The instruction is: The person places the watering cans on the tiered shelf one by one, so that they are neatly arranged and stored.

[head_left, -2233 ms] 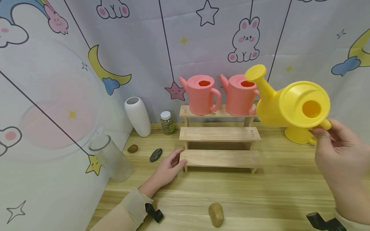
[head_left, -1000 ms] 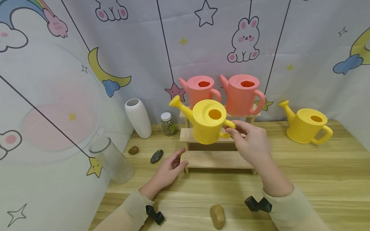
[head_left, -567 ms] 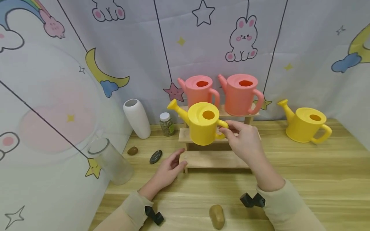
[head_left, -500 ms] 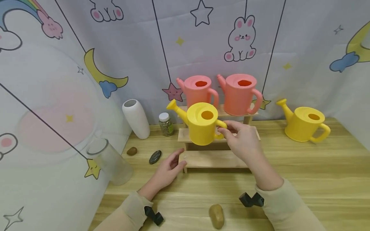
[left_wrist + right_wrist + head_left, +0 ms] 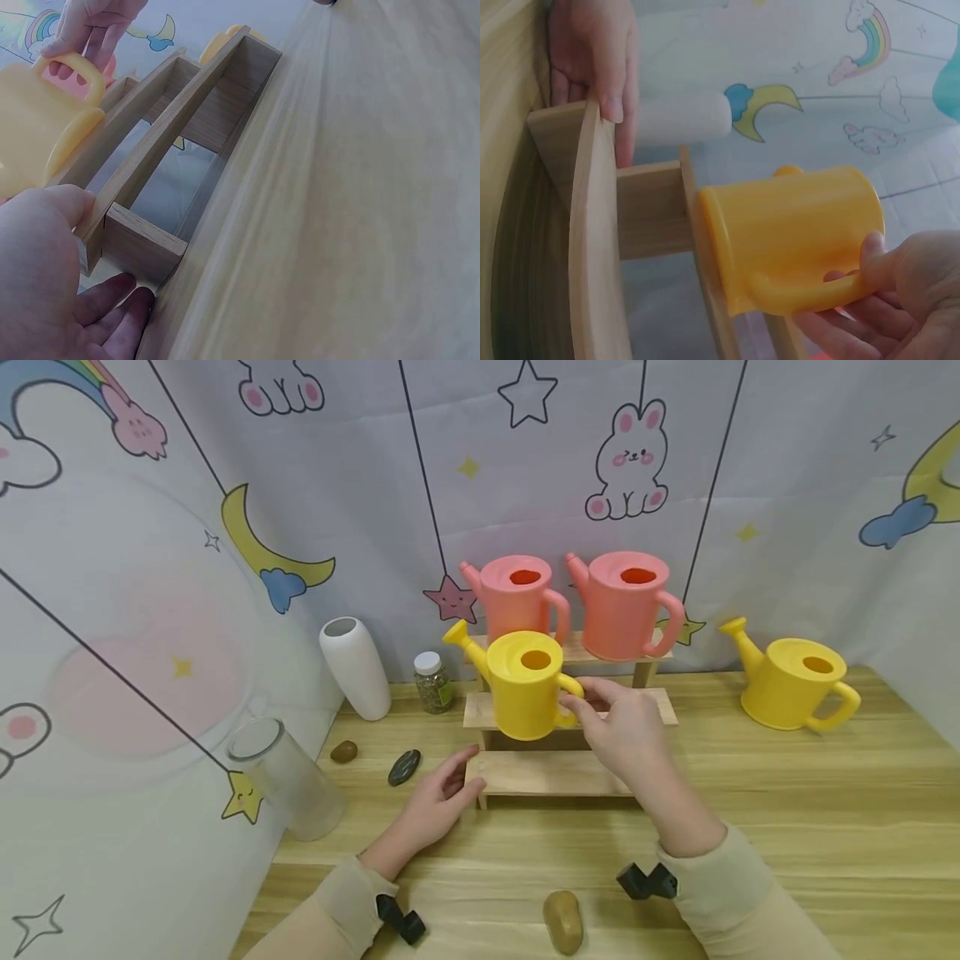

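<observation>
My right hand [image 5: 626,731] pinches the handle of a yellow watering can [image 5: 525,693], its spout pointing left. In the right wrist view the base of the yellow watering can [image 5: 795,232] is right at the middle board of a three-step wooden stand [image 5: 555,772]. My left hand [image 5: 431,802] holds the left end of the lowest step; in the left wrist view its thumb lies on the board and the fingers of the left hand [image 5: 45,277] curl at the side. Two pink watering cans [image 5: 626,610] stand on the top step, the left one partly hidden behind the yellow can.
Another yellow watering can [image 5: 791,685] stands on the table at right. To the left are a white vase [image 5: 356,668], a lidded jar [image 5: 433,683], a frosted glass vase [image 5: 288,781], a brown stone [image 5: 344,751] and a black stone [image 5: 404,767]. A tan stone [image 5: 563,922] lies in front.
My right hand has brought the yellow watering can from the right over to the stand's middle step and lowered it slightly. My left hand has stayed at the stand.
</observation>
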`<state>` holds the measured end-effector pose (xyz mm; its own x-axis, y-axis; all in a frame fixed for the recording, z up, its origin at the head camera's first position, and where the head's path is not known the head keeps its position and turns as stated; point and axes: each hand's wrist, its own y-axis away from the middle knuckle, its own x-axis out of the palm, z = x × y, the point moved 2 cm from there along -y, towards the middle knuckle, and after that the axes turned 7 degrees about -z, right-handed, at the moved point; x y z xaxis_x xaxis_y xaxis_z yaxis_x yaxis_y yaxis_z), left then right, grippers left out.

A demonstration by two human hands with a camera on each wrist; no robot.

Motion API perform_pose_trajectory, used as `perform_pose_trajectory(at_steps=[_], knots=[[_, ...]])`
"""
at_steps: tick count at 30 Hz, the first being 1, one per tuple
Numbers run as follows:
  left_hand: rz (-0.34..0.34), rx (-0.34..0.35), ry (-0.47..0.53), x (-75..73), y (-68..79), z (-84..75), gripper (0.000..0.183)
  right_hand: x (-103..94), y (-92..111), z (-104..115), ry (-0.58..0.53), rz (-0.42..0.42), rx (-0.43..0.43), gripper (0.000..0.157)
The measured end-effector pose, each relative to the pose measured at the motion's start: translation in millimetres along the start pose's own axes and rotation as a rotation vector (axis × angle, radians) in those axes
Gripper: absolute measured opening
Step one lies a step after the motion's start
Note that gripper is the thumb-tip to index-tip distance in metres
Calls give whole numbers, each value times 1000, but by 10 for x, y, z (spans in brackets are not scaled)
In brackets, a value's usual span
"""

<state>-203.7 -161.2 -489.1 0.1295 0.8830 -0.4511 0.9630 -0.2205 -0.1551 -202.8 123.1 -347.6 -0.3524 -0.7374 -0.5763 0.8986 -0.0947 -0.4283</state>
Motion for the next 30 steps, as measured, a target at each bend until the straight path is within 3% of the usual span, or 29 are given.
perform_pose_trajectory(at_steps=[23,27,30], knots=[[-4,9,-17,2,-12,17,56,33,-20,-49,-40,23,-21,39],[-10,31,-4,4,-1,6,57,3,-23,-58,-92,47,7,44],[-15,43,0,7,1,1,58,-49,-29,-64,-133,20,5,46]])
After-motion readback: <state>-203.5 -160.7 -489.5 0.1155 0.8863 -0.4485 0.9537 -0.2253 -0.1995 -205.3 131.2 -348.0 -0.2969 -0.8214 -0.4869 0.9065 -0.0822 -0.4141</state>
